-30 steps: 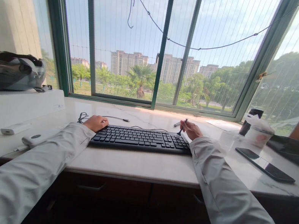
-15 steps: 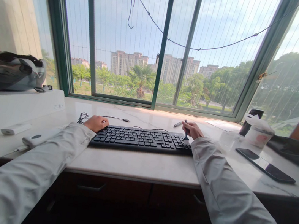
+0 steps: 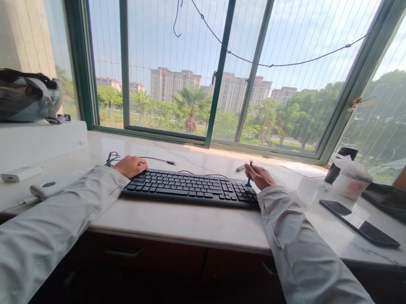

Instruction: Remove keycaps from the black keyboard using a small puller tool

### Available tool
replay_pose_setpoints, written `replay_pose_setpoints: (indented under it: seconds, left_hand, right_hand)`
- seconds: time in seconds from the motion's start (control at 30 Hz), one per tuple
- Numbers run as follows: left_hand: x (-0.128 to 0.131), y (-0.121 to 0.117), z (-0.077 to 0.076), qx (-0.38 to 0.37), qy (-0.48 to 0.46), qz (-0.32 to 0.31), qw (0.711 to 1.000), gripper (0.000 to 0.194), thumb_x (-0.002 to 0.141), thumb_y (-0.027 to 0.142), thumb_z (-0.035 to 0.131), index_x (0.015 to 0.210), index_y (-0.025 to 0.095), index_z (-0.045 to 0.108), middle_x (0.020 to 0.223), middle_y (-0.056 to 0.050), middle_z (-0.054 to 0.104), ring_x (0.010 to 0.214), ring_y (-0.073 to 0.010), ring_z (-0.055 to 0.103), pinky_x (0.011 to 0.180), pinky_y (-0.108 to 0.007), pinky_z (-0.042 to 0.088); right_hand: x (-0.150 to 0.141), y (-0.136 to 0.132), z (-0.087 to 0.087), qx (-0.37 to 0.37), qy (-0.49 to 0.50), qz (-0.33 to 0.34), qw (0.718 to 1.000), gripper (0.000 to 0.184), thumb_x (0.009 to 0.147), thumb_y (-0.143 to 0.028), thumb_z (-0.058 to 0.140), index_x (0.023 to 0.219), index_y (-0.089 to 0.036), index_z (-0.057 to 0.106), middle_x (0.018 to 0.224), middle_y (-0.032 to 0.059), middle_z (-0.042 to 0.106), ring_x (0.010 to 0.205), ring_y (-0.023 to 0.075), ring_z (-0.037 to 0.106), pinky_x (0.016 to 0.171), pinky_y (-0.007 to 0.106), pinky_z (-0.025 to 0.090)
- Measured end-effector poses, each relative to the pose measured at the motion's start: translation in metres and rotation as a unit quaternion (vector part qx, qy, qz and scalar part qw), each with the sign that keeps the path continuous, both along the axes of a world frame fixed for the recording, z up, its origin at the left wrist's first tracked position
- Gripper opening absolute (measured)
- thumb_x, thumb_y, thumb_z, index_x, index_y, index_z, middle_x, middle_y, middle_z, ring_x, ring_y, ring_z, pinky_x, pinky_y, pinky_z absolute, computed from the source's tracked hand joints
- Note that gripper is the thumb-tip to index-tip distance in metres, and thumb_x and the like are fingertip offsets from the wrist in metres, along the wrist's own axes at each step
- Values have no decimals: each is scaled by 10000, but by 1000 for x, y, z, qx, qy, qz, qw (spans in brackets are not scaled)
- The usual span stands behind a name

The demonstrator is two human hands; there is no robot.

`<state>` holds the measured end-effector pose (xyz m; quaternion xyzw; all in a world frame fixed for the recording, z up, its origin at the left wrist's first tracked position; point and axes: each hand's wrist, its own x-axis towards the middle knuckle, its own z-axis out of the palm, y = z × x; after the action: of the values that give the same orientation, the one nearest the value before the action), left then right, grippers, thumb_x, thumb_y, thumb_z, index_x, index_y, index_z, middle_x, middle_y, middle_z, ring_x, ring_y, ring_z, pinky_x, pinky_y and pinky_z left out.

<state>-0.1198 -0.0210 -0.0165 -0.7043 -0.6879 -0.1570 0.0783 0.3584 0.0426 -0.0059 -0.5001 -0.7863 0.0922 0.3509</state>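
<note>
A black keyboard lies lengthwise on the marble-patterned counter. At its left end, my left hand is closed on the far left corner, with its fingertips partly hidden. Over the number pad, my right hand pinches a small dark-blue brush held upright. The pale bristle end points down at the keys and seems to touch them. Just behind my right fingers lies a small silver piece, too small to name.
A black phone and a bagged cup beside a dark bottle stand to the right. On the left are a white box with a dark helmet-like thing and a white corded device. The window frame bounds the counter's back.
My right hand and the brush have shifted slightly left and away from me over the number pad. The brush now stands straighter. My left hand has stayed put.
</note>
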Motion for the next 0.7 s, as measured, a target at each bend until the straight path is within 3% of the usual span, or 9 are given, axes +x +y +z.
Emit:
replay_pose_setpoints:
  seconds: [0.23,0.47,0.57,0.7]
  left_hand:
    - [-1,1,0,-6,11,-2,1000,396,816,415,378,865,250,735,934,-35,737,909,-236,633,751,-260,409]
    - [0,1,-1,0,8,-4,1000,381,808,403,393,845,251,740,938,-32,741,904,-235,635,749,-258,412]
    - [0,0,0,-1,4,-3,1000,387,800,406,394,861,249,743,938,-36,741,903,-239,633,753,-262,412]
    - [1,-1,1,-6,6,2,1000,402,803,417,386,884,242,739,948,-43,738,907,-243,628,754,-267,406]
  right_hand:
    - [3,6,-4,14,32,-42,998,621,867,-708,322,653,-201,609,682,66,638,655,195,538,677,326,354]
    - [7,1,-1,63,125,-137,981,578,891,-638,339,603,-202,587,639,67,622,639,193,523,632,314,350]
    - [7,-2,1,49,167,-100,980,590,868,-652,367,524,-194,506,562,58,566,593,175,478,599,313,337]
    - [6,1,-3,-46,146,20,988,589,800,-692,460,484,-197,409,486,8,431,514,130,366,546,308,285]
